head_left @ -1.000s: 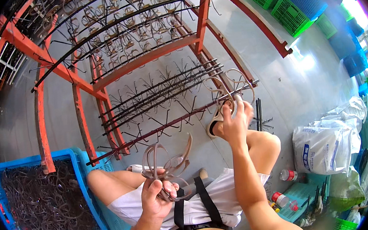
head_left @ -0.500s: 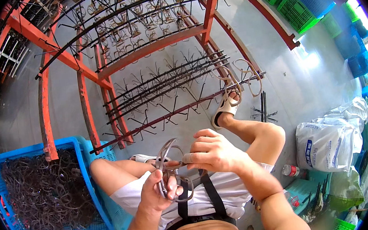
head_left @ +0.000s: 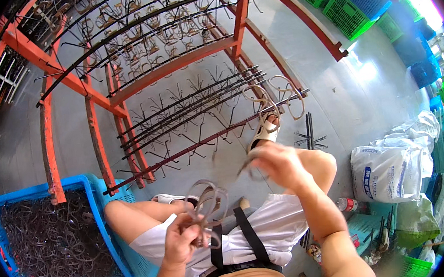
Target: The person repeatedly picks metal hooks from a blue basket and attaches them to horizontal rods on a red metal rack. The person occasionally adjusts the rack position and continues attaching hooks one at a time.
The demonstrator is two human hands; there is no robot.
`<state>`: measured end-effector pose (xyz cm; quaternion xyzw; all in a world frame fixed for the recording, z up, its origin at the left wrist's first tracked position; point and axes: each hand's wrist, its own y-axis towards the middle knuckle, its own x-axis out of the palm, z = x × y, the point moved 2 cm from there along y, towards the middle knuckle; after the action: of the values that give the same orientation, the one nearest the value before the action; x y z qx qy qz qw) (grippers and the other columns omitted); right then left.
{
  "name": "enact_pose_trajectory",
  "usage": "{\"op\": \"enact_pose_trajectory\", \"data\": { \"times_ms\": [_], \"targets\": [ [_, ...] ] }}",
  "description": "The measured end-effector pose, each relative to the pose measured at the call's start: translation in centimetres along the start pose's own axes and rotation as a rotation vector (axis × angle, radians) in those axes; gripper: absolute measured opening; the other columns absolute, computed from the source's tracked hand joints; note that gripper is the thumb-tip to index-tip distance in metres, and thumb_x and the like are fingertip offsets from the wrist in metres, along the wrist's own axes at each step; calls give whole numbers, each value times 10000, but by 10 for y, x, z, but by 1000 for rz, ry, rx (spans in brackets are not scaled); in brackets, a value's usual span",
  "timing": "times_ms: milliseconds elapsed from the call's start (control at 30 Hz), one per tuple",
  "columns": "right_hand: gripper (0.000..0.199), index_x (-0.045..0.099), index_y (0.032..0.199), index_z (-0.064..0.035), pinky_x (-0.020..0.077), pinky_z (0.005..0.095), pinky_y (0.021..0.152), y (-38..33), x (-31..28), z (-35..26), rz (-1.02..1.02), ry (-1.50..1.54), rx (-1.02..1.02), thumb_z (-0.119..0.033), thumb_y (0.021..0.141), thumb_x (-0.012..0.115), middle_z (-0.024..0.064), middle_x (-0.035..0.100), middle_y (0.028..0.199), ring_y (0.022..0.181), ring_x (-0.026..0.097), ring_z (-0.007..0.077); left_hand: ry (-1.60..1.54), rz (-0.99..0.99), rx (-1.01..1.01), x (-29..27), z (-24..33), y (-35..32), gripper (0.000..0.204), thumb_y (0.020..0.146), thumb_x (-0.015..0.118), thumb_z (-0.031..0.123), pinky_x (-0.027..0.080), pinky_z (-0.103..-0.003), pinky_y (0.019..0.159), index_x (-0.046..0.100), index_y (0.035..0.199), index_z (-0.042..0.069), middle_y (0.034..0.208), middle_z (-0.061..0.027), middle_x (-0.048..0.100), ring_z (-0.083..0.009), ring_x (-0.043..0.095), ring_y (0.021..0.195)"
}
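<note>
Brown curved frames (head_left: 205, 197) rise in a loose bunch from the person's left hand (head_left: 184, 239) as I watch through the head camera, taking the hooked bar (head_left: 211, 139) as my landmark. That hand is on the person's side of the bar's middle, well apart from it, its fingers curled closed around the lower part of the bunch. The right hand (head_left: 278, 164) is nearer, on the person's side of the bar's right half; it is blurred on my feed, but its fingers look drawn together on a brown piece (head_left: 245, 165) whose exact shape I cannot tell. Looped frames (head_left: 275, 106) hang at the bar's right end, and bare hooks line much of the rest. Beyond the bar I see black bars (head_left: 192, 112) and a red rack (head_left: 171, 71) with rows of similar frames. Near the bar's left end is a blue basket (head_left: 38, 190) heaped with a dark tangle (head_left: 60, 242). A white bag (head_left: 385, 175) sits well off to the bar's right.
</note>
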<state>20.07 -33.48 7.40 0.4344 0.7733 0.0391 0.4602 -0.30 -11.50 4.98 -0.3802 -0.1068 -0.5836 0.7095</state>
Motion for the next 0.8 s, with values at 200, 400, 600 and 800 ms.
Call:
{"op": "enact_pose_trajectory", "data": {
  "times_ms": [200, 400, 600, 800],
  "targets": [
    [196, 570, 1068, -41, 339, 207, 404, 5, 49, 45, 584, 582, 849, -161, 931, 498, -33, 469, 610, 481, 409, 44, 259, 124, 135, 8, -4, 8, 242, 873, 428, 41, 531, -304, 564, 460, 1112, 20, 789, -139, 613, -156, 589, 617],
    [199, 557, 1047, -31, 362, 208, 429, 16, 93, 44, 632, 579, 916, -173, 948, 458, -13, 494, 636, 495, 431, 56, 122, 82, 151, 5, -9, 13, 129, 865, 509, 17, 510, -309, 636, 539, 990, 16, 820, -103, 620, -160, 594, 694],
    [139, 501, 947, -55, 363, 230, 395, 20, 95, 44, 647, 867, 926, -178, 955, 437, -7, 471, 647, 459, 426, 83, -53, 108, 107, 9, -14, 16, 184, 823, 591, -24, 492, -284, 709, 537, 980, 54, 899, -54, 582, -154, 592, 782],
    [158, 514, 972, -54, 362, 210, 397, 15, 102, 44, 595, 875, 862, -191, 959, 439, -12, 476, 659, 473, 441, 69, -65, 88, 97, 2, -23, 17, 203, 801, 616, -45, 463, -210, 728, 585, 977, 51, 924, -15, 567, -114, 573, 831]
  ]
}}
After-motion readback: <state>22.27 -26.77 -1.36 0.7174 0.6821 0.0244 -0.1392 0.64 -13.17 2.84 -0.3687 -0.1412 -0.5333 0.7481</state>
